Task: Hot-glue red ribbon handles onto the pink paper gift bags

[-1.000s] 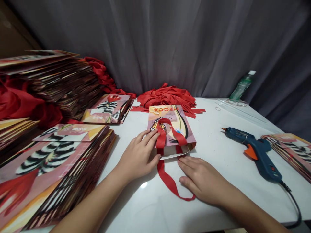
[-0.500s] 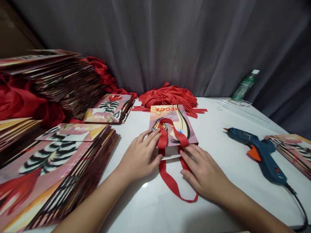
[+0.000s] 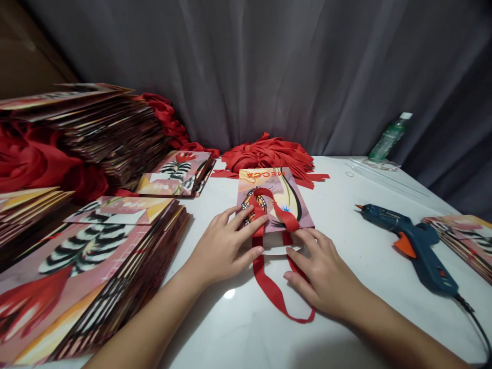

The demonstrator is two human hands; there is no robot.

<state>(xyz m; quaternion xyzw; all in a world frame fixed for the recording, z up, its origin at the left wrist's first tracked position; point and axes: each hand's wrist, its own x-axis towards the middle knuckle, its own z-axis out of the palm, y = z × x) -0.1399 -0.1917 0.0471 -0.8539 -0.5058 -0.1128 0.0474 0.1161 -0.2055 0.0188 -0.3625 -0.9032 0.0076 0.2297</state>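
A small paper bag printed with a butterfly and the word MECCA lies flat on the table, its mouth toward me and gaping slightly. One red ribbon handle loops over its upper panel; another red ribbon handle hangs toward me on the table. My left hand lies with fingers spread over the bag's left side, forefinger across the upper ribbon and thumb at the mouth's lower edge. At the right corner of the mouth, my right hand holds the bag's edge with bent fingers, its thumb beside the lower ribbon.
Stacks of folded bags fill the left side, with a taller pile behind. Red ribbons are heaped beyond the bag. A blue glue gun lies on the right, near more bags and a green bottle.
My left forefinger has slid right onto the upper ribbon. The bag's mouth gapes a little more. The whole view has shifted slightly.
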